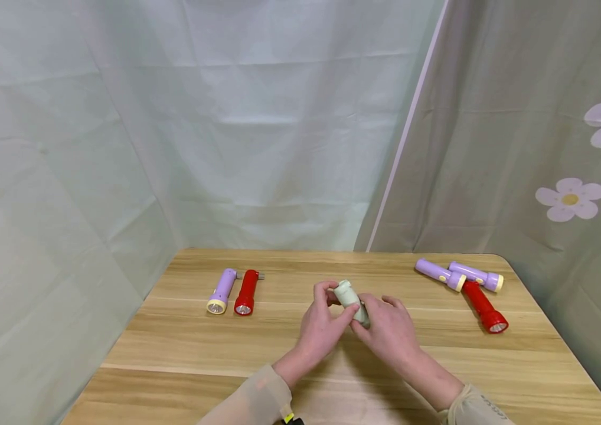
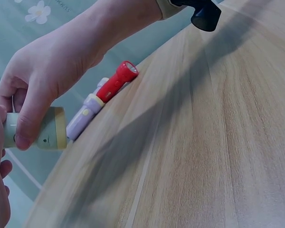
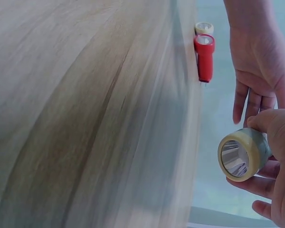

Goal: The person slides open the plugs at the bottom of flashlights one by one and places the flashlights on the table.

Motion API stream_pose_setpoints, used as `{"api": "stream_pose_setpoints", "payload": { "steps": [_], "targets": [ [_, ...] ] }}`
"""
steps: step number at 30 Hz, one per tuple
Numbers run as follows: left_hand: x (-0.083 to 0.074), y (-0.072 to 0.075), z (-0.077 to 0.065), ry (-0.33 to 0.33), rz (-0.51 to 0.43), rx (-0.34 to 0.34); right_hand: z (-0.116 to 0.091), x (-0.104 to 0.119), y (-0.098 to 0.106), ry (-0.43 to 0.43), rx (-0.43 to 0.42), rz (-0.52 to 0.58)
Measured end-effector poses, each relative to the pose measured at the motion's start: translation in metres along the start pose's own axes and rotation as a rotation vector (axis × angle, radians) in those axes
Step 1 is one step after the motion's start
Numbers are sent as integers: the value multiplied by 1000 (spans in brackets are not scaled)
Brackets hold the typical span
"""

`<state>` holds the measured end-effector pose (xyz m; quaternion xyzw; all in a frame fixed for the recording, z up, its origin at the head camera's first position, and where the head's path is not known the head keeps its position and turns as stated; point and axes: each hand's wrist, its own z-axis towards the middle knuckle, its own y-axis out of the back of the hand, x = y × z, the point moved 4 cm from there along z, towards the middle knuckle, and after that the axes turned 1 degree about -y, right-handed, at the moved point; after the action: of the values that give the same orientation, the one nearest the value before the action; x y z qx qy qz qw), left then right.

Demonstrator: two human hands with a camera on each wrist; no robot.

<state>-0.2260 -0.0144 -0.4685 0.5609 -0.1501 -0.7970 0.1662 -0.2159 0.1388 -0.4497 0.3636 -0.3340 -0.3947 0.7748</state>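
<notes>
Above the middle of the table, both hands are on a pale green flashlight (image 1: 347, 295). My left hand (image 1: 317, 326) grips its back end, thumb laid along the near side. The right hand (image 1: 392, 332) grips the head end, largely covering it in the head view. A cream rim circles the flashlight head (image 2: 60, 128) in the left wrist view, with the right thumb pressed on the barrel beside it. Seen from the right wrist, the silvery reflector (image 3: 235, 158) faces the camera, and the left fingers (image 3: 253, 102) reach behind the head.
On the wooden table (image 1: 199, 348), a purple flashlight (image 1: 223, 289) and a red flashlight (image 1: 247, 292) lie at left, small silver pieces at their back ends. At right, two purple flashlights (image 1: 435, 271) and a red one (image 1: 483, 307) lie together. Curtains (image 1: 279, 147) hang behind.
</notes>
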Motion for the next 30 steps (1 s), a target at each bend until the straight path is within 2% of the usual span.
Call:
{"api": "stream_pose_setpoints", "payload": {
  "steps": [12,18,30],
  "targets": [
    [2,3,-2,-23,-47,-4,-1,4,2,43,-47,-27],
    [2,4,-3,-18,-71,-4,-2,5,2,66,-77,-34],
    [2,5,-4,-3,-124,0,-2,6,1,92,-83,-39]
  ]
}}
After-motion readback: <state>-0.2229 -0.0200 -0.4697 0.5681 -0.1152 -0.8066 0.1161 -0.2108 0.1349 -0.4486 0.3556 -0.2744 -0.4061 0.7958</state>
